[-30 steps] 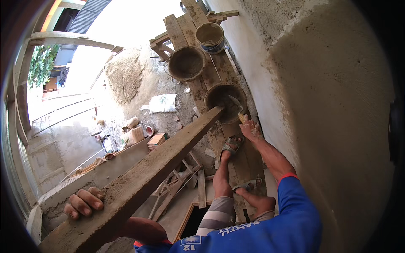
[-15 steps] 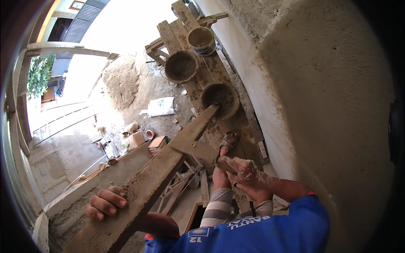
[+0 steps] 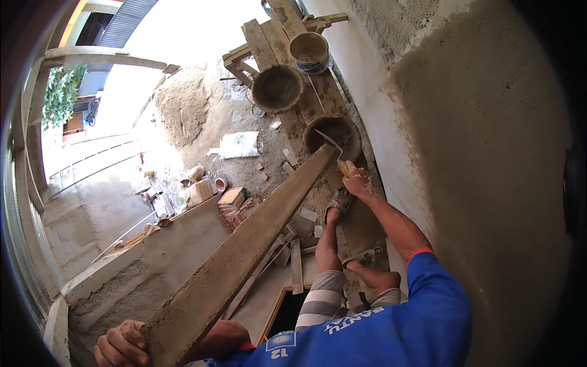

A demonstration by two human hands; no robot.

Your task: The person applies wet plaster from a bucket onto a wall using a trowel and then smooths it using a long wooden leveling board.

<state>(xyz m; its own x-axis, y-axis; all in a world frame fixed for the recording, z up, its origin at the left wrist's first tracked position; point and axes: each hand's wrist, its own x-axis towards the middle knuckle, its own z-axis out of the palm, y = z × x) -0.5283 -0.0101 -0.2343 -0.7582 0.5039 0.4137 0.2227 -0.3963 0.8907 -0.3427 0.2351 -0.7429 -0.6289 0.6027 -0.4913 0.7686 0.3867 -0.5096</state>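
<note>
A long, mortar-coated wooden board (image 3: 238, 263) slants up across the view from the lower left. My left hand (image 3: 121, 344) is closed round its near end. The far tip reaches the edge of the nearest round basin (image 3: 354, 133), which has grey mortar inside. My right hand (image 3: 359, 182), spotted with mortar, grips the wooden handle of a trowel (image 3: 340, 153). The trowel's thin blade lies over that basin, just past the board's tip.
I stand on a plank scaffold (image 3: 310, 101) beside a plastered wall (image 3: 471, 153). Farther along it are a second basin (image 3: 277, 89) and a bucket (image 3: 309, 51). Below lie a sand heap (image 3: 181, 105), a white sack (image 3: 239, 145) and stacked tiles (image 3: 232, 205). A low wall (image 3: 147, 257) runs at left.
My right hand has moved the trowel from the board's face forward to the nearest basin. My left hand and the board's near end have shifted down and slightly left.
</note>
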